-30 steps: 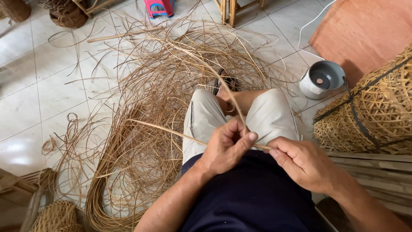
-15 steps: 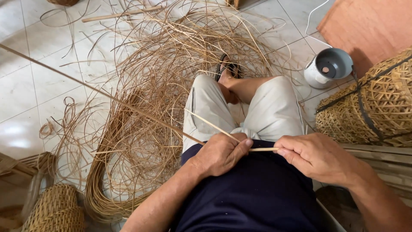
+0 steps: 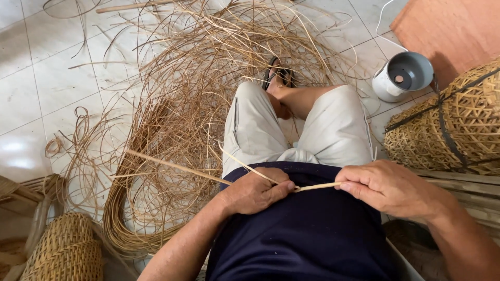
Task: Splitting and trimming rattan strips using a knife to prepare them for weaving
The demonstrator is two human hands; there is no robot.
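Note:
I sit over my lap in pale shorts and a dark blue shirt. My left hand [image 3: 258,191] is closed around a thin pale rattan strip [image 3: 315,186] just in front of my belly. My right hand [image 3: 388,188] pinches the same strip a short way to the right. From the left hand two split ends of the strip run off, one long piece [image 3: 172,165] slanting left toward the floor, the other up over my left thigh. A big tangled heap of rattan strands [image 3: 208,88] lies on the tiled floor ahead and to the left.
A woven basket bound with a dark strap [image 3: 453,130] stands at the right. A white and grey cylindrical container [image 3: 403,77] sits beyond it, by an orange board [image 3: 453,26]. Another woven basket [image 3: 65,250] is at the lower left. My sandalled foot [image 3: 278,78] rests amid the strands.
Both hands have dropped closer to my belly and moved apart along the strip. The long loose end swung from pointing up and away to slanting left and lower.

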